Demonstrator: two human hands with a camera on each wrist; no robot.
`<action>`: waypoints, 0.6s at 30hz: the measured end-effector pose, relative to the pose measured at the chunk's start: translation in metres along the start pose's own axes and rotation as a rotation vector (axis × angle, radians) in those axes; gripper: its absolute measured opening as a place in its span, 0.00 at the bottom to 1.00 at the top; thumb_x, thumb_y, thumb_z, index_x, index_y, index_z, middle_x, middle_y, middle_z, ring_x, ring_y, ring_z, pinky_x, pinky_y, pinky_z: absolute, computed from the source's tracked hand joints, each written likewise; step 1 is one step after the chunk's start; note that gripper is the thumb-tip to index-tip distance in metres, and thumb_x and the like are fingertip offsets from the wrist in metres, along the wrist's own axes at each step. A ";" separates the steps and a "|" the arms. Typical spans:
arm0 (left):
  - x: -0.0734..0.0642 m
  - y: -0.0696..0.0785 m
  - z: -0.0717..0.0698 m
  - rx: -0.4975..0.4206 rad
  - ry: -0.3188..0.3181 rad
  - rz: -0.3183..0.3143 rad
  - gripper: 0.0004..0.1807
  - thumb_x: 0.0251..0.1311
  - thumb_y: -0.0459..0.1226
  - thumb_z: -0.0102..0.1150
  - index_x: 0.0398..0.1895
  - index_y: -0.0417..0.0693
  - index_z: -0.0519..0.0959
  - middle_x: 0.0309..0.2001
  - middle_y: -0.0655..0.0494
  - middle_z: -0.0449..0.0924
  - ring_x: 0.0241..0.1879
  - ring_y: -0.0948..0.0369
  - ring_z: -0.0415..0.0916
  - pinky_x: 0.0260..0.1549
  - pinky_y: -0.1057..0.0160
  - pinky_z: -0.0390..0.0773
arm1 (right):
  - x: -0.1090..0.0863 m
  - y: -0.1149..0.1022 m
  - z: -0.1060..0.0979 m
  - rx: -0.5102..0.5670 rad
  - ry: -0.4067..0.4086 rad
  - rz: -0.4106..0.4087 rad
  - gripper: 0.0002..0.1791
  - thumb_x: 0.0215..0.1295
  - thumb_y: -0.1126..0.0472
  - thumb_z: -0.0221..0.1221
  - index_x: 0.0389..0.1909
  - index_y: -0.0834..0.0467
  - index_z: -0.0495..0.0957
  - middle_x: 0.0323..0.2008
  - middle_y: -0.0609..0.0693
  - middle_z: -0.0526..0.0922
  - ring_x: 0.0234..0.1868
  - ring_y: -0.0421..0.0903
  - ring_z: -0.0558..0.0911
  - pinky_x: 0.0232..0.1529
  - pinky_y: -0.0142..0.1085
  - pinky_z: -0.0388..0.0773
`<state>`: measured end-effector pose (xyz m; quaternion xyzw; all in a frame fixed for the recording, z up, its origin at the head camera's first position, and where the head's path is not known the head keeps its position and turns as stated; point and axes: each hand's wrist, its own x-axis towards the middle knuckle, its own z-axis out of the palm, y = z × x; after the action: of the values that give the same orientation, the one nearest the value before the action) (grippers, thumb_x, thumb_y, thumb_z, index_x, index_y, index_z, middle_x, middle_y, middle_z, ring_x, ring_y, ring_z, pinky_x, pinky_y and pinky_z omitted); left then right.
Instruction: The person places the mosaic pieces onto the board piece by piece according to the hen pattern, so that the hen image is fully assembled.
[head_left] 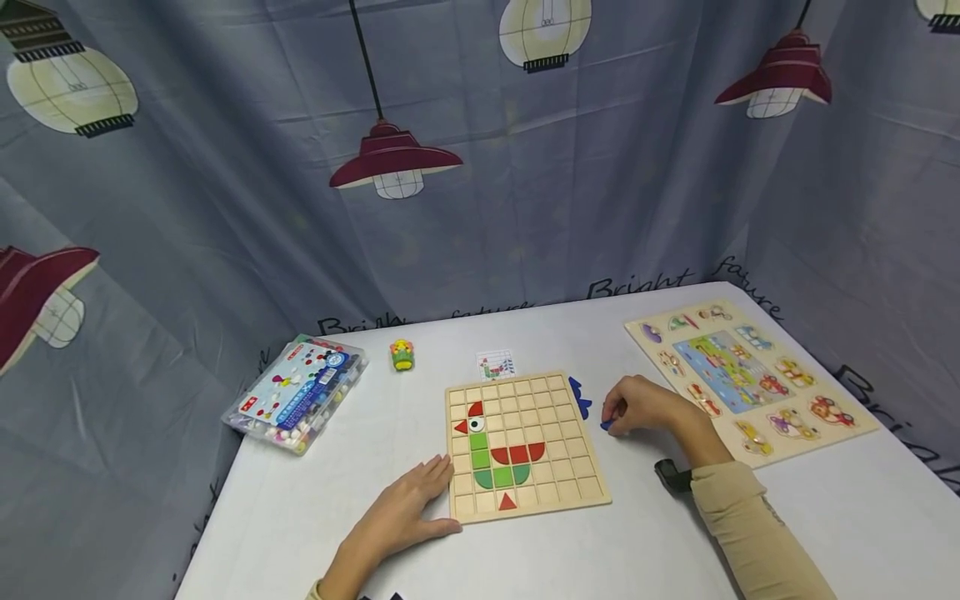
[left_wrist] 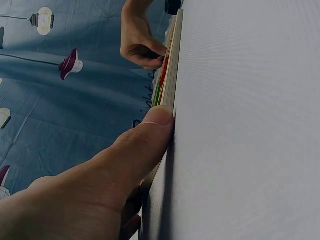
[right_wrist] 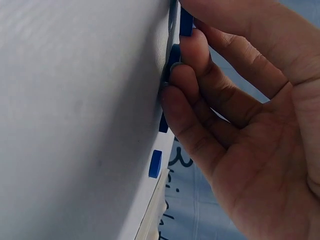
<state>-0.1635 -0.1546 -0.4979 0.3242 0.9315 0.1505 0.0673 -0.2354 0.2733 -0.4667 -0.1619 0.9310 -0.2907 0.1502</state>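
A square wooden grid board (head_left: 558,450) lies on the table, with red, green and white pieces set in it in a bird-like shape. At its left edge my left hand (head_left: 405,508) rests with fingers stretched out, the thumb (left_wrist: 160,116) against the board's side in the left wrist view. To the right of the board, my right hand (head_left: 637,404) pinches a small blue piece (right_wrist: 186,22) between thumb and finger, low over the table. More blue pieces (head_left: 580,398) lie along the board's right edge; one blue piece (right_wrist: 155,164) shows apart in the right wrist view.
Behind the board lies a small picture card (head_left: 496,365), with a yellow-green toy figure (head_left: 402,355) to its left. A clear plastic case (head_left: 296,392) of beads sits at the far left. A wooden picture puzzle (head_left: 750,383) lies at the right, near the right forearm.
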 end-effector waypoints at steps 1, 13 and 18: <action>0.000 0.000 0.000 -0.001 0.000 0.000 0.47 0.54 0.65 0.59 0.69 0.43 0.68 0.71 0.49 0.66 0.70 0.48 0.64 0.66 0.46 0.68 | 0.000 0.000 0.000 -0.003 0.003 0.002 0.08 0.43 0.66 0.73 0.24 0.54 0.85 0.22 0.42 0.82 0.25 0.37 0.75 0.26 0.28 0.74; -0.001 0.001 0.002 -0.001 0.010 0.001 0.47 0.54 0.66 0.58 0.69 0.43 0.69 0.71 0.49 0.66 0.70 0.48 0.65 0.65 0.47 0.69 | 0.002 -0.001 0.002 0.016 0.024 -0.002 0.08 0.43 0.66 0.73 0.25 0.55 0.85 0.22 0.42 0.82 0.25 0.39 0.76 0.26 0.28 0.74; -0.001 0.001 0.002 0.005 0.021 0.009 0.47 0.54 0.67 0.57 0.68 0.43 0.70 0.70 0.49 0.67 0.69 0.48 0.66 0.65 0.47 0.70 | 0.005 -0.011 0.001 0.013 0.018 -0.046 0.07 0.44 0.67 0.72 0.25 0.56 0.84 0.24 0.43 0.82 0.26 0.37 0.75 0.27 0.27 0.75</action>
<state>-0.1616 -0.1544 -0.4991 0.3269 0.9311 0.1516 0.0560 -0.2375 0.2622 -0.4614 -0.1795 0.9264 -0.3018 0.1360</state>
